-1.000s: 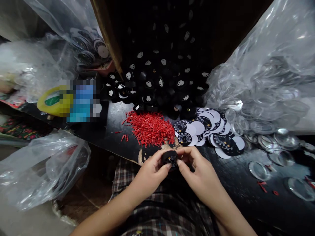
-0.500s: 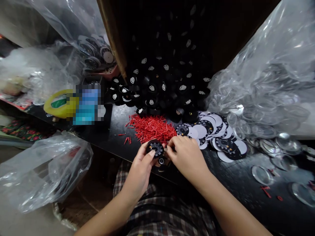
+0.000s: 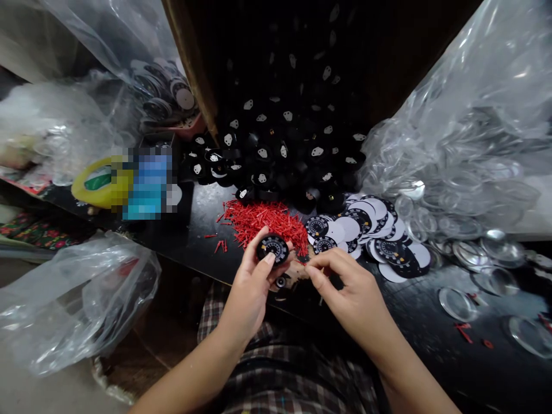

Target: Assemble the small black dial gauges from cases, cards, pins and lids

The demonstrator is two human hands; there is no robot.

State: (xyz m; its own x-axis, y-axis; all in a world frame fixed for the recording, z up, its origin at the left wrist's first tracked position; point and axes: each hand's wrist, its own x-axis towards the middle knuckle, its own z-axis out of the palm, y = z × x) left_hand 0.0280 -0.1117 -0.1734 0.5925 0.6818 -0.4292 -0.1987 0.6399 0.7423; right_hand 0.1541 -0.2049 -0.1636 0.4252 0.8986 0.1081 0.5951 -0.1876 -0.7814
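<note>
Grasping a black dial unit point(image 3: 276, 244) in your left hand point(image 3: 248, 287), you have its scale turned up toward you, the thumb laid on the lower face and fingers curled around the rim and behind. White graduations and an orange mark show on that face. Your right hand point(image 3: 351, 290) is just to the right of that grip, thumb and forefinger drawn together; a speck of red shows at their tips, too small for me to tell whether you are pinching something. Just below the held dial is a small round fitting point(image 3: 280, 282) with a bright ring. Directly beyond your left-hand grip lies a heap of red plastic pointers point(image 3: 263, 218), with a few strays off to its left. Farther beyond, a mass of black round housings point(image 3: 263, 152) fades into shadow. Beyond and to the right of your right fingertips, printed dial discs point(image 3: 392, 250) overlap, some white side up. Well to the right of that hand lie clear round covers point(image 3: 457, 305), loose red bits point(image 3: 464, 332) near them, all on the dark tabletop point(image 3: 414, 322).
</note>
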